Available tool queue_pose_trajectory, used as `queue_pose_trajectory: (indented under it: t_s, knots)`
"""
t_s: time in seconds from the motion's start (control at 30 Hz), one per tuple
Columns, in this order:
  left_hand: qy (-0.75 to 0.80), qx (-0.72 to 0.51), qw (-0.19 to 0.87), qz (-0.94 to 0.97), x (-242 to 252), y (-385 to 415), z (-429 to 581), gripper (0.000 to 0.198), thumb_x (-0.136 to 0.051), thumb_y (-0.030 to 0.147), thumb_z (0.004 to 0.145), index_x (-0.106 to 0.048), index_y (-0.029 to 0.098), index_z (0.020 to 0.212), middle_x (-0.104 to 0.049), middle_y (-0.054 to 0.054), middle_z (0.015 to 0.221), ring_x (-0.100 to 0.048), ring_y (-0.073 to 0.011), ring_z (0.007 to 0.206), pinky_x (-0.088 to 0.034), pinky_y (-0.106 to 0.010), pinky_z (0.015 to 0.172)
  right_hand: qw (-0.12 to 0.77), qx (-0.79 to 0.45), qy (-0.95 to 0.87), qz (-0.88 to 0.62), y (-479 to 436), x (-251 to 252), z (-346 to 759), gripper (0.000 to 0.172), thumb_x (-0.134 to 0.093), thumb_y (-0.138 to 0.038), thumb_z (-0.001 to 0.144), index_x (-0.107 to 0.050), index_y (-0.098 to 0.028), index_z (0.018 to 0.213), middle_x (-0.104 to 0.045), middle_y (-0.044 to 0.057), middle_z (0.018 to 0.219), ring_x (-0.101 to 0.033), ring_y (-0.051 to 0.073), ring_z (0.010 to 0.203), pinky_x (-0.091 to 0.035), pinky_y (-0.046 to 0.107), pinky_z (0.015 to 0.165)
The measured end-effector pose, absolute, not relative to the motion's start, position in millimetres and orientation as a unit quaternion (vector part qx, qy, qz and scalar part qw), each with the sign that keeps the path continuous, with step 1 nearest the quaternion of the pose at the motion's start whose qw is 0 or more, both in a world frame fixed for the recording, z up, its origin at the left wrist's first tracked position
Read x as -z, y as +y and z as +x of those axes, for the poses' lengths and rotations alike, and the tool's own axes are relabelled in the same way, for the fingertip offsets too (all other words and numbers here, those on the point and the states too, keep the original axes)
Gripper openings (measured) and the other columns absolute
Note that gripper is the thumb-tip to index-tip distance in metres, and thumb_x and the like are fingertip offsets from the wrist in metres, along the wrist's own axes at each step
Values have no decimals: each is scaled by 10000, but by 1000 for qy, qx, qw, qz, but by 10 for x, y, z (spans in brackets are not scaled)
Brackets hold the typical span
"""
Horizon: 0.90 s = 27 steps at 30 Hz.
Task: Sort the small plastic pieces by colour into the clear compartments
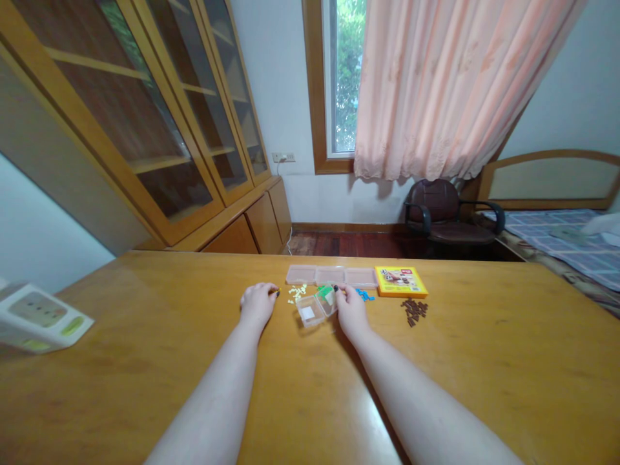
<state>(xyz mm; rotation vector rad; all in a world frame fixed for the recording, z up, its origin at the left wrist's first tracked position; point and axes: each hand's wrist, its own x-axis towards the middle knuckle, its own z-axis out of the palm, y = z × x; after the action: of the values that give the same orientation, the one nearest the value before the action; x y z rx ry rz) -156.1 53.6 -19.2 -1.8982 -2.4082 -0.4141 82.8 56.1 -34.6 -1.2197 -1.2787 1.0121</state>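
My left hand (258,301) rests on the wooden table (145,361) with its fingers curled in a pinch on a tiny piece at the fingertips. My right hand (351,310) is closed on a small clear plastic box (317,307), tilted, with green pieces inside. Pale yellow-white small pieces (296,292) lie scattered between the hands. Blue pieces (365,296) lie just right of my right hand. A row of clear compartment trays (332,276) sits beyond the hands.
A yellow instruction box (400,281) lies right of the trays, with a pile of dark brown pieces (414,310) in front of it. A white carton (39,318) lies at the table's left edge. A chair (448,219) and bed stand beyond.
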Motion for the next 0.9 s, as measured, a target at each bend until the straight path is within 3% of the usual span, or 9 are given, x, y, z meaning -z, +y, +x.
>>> queue_pose_trajectory:
  t_s: [0.33,0.9]
  knots:
    - [-783,134,25,-606,228,563,-1560,192,-532,355,799,-683,237,802,-676,-73,928,-568,-262,904,-443,-357,761,533,-424,-529,-507,588,394,825,306,-484,-396,776,-646,-177,914,-655,18,682,-577,183,625,-419,264,584]
    - [-784,184,51,-591,198,567,-1570,197,-496,289,833,-667,209,781,-657,-80,949,-555,-246,954,-428,-350,846,523,-414,-543,-510,596,435,814,316,-478,-398,786,-645,-167,921,-662,36,732,-580,192,659,-419,272,612]
